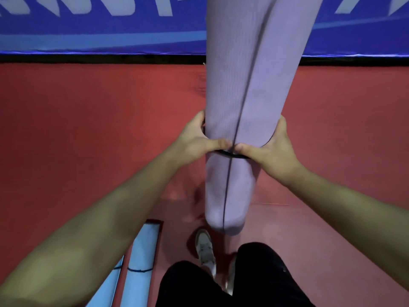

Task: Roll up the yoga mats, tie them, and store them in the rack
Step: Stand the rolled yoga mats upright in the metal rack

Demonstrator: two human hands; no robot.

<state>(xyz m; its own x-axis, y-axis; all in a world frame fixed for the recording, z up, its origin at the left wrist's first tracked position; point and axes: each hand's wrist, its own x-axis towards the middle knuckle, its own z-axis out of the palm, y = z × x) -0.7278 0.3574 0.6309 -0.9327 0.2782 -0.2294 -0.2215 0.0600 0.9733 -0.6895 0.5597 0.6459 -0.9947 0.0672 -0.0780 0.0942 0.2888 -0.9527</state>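
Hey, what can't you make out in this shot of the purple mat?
Top end of the purple mat: cut off by the head view's upper edge.
Black band: mostly covered by the left hand and right hand; its fastening is hidden.
Blue mats: cut off by the lower edge, partly behind the left forearm.
Banner lettering: blurred, cut off at top.

Rolled mat (250, 85): lilac, fine ribbed pattern, thin dark line down its length. Band (230, 154) around it: black. Floor (88, 129): plain brick red. Banner (110, 29): deep blue, paler blue sweep, pale grey-blue lettering. Strip (88, 59) under it: black. Lower-left mats (141, 251): sky blue, one with dark tie (139, 270). Trousers (261, 273): black. Shoe (204, 247): pale grey-white.
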